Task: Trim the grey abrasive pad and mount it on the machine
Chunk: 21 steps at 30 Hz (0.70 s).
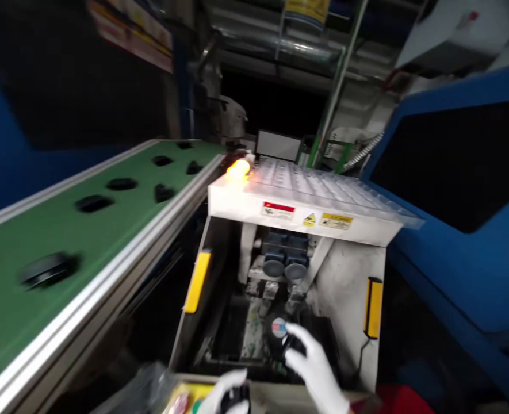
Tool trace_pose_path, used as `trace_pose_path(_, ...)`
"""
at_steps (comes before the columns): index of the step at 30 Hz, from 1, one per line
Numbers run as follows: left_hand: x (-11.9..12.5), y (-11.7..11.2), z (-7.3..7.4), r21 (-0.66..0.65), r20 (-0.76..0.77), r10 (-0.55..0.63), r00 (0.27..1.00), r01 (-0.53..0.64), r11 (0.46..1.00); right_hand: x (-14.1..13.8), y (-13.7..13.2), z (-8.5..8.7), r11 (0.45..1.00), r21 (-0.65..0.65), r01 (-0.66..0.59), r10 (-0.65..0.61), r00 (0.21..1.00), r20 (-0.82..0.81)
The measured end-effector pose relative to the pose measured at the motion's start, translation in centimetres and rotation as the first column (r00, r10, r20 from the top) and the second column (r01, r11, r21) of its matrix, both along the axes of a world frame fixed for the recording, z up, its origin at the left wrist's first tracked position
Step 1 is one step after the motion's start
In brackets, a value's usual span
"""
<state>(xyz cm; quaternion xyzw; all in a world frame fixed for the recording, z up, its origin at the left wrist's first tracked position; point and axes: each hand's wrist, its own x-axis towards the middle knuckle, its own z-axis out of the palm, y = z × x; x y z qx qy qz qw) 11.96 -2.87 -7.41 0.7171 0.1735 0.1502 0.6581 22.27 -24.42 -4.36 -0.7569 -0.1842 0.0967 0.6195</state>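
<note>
My right hand [312, 365], in a white glove, reaches into the bay of a white machine [245, 201]. Its thumb and fingers curl around a small black part [296, 345], blurred and partly covered by the fingers. Just beyond the fingertips sits a round label [279, 328] on a dark fixture. At the bottom edge, my gloved left hand [225, 391] is closed on another black part [236, 397], cut off by the frame. Beside that hand is a yellow control panel [176, 397] with a red and a green button.
A green conveyor belt [107, 230] on the left carries several black parts [94, 202]. Yellow bars [198, 282] flank the bay on both sides. On the machine top lie a clear ribbed tray [323, 187] and a glowing orange lamp [239, 168]. Blue panels [465, 259] stand right.
</note>
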Motion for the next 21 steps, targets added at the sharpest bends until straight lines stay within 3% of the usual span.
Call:
trace_pose_path(2, 7.6, -1.0, 1.9, -0.064, 0.108, -0.123, 0.986, 0.130, 0.989, 6.6, -2.1, 1.6, 0.993, 0.022, 0.116, -0.117, 0.990, 0.074)
trace_pose_path(4, 13.9, -1.5, 3.6, -0.097, 0.165, -0.177, 0.970, 0.195, 0.976, 11.7, -2.9, 2.3, 0.991, 0.021, 0.133, -0.134, 0.983, 0.129)
trace_pose_path(6, 18.6, -1.3, 4.5, -0.098, 0.170, -0.215, 0.962, 0.233, 0.967, 15.2, -2.7, 2.1, 0.996, -0.006, 0.087, -0.085, 0.980, 0.180)
trace_pose_path(8, 21.5, -0.9, 4.5, -0.090, 0.159, -0.250, 0.955, 0.267, 0.960, 17.2, -2.0, 1.4, 0.999, -0.044, 0.028, -0.017, 0.975, 0.220)
trace_pose_path(12, 23.5, 0.1, 3.1, -0.061, 0.117, -0.282, 0.952, 0.290, 0.955, 18.9, -1.3, -0.4, 0.993, -0.111, -0.031, 0.058, 0.967, 0.248)
trace_pose_path(21, 24.0, 0.9, 1.8, 0.098, 0.119, -0.357, 0.927, 0.347, 0.933, 18.8, -1.9, -1.8, 0.937, -0.348, -0.028, 0.143, 0.940, 0.310)
